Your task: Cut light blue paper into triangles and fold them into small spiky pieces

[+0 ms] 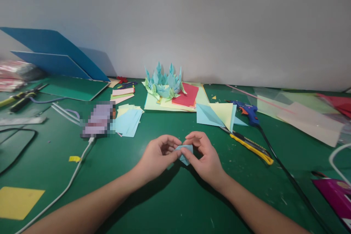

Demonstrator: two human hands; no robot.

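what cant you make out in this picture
In the head view:
- Light blue paper: some of its folds, covered by the left hand and right hand.
- Phone: what its screen shows, blurred into coarse blocks.
- White cable: its far end, cut off by the bottom edge.
- Purple item: its full shape, cut off by the right edge.

Bare forearms (106, 198), bare left grip (157, 155), bare right grip (207, 159)

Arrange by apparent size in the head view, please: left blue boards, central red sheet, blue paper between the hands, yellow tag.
1. Blue boards
2. Red sheet
3. Blue paper, partly covered
4. Yellow tag
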